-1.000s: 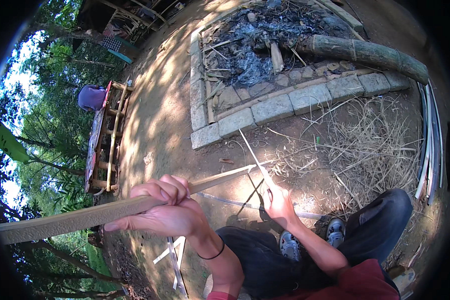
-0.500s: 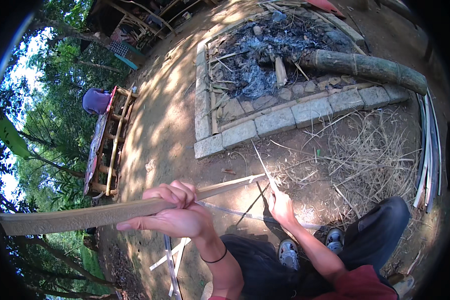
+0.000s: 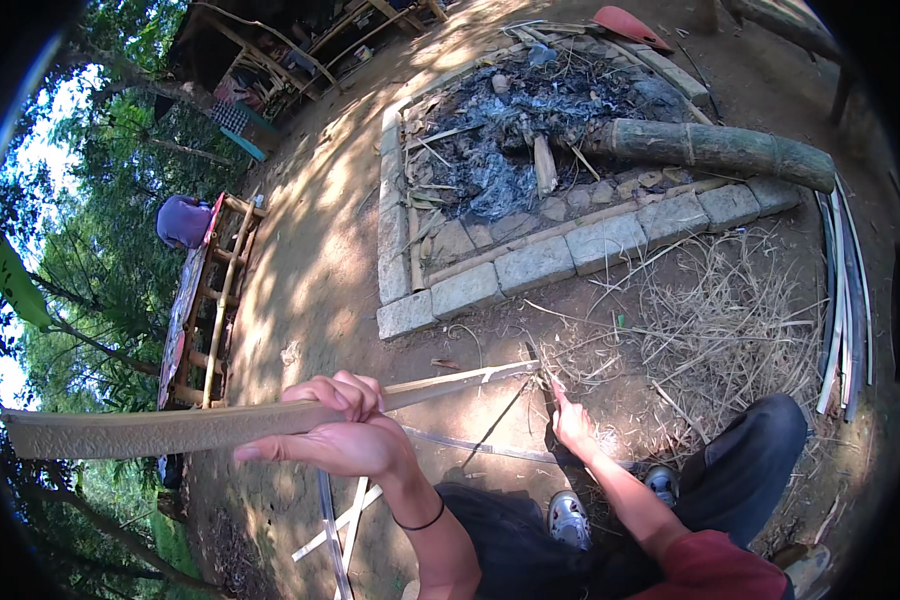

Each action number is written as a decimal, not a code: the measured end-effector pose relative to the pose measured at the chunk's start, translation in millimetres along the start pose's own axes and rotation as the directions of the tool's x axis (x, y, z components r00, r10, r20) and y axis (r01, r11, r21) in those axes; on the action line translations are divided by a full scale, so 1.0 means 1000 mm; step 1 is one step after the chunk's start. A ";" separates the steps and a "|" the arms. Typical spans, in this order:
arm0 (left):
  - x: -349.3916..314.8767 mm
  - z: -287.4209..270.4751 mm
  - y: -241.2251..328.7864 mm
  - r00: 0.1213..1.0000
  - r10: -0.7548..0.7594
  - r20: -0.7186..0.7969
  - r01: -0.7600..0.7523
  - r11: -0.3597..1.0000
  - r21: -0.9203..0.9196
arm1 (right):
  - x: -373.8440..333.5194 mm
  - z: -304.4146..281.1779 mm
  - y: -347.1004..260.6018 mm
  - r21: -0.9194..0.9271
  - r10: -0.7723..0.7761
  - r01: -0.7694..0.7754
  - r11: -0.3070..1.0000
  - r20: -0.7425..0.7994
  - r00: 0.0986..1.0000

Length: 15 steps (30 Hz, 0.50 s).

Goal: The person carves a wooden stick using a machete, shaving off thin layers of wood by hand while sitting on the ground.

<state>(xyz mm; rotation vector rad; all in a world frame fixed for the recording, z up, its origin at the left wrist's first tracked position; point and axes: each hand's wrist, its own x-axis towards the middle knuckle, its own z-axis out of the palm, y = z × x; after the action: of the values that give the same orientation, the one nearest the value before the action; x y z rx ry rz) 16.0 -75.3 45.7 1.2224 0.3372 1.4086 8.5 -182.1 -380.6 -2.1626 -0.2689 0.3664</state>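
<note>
1. Showing a long pale strip, probably split bamboo, stretching across the lower half from between eight and nine o'clock near the rim to a thin end at four o'clock, close to the centre
2. Gripping that strip around its middle at seven o'clock with the left hand, closed about it, with fingers curled over the top and thumb laid along the underside
3. Holding what looks like a knife between four and five o'clock in the right hand, apparently curled closed about the handle, which is hidden
4. Crossing the strip's thin end with the dark blade, though too small there to tell whether cutting into the wood or only resting against it
5. Most likely, judging from this pose, at the step of shaving or trimming the strip's thin end
6. Calling next, in all likelihood, for a steady left hold, a shallow blade angle, and an edge kept away from the shoes at five o'clock
7. Surrounded by dry curled shavings at three o'clock, crossed pale slats at seven, and a stone-edged fire pit at one
</note>
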 end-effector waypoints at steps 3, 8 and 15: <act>-0.002 -0.006 -0.002 0.999 -0.016 0.048 0.017 1.000 -0.011 | -0.005 -0.007 -0.017 0.107 0.043 -0.047 0.993 0.040 0.998; 0.004 -0.002 0.008 1.000 0.019 -0.007 -0.019 0.999 0.043 | -0.025 0.006 -0.015 0.101 0.026 -0.026 0.995 0.002 1.000; 0.004 -0.005 0.006 0.996 0.022 -0.091 -0.017 0.998 0.055 | -0.032 -0.004 -0.020 0.138 0.025 -0.021 0.990 -0.023 0.999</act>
<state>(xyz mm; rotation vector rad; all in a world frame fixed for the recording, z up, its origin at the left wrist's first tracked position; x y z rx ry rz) 9.7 -71.8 50.4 1.2102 0.4306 1.4834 -21.3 -184.7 -357.0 -2.0345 -0.1992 0.3609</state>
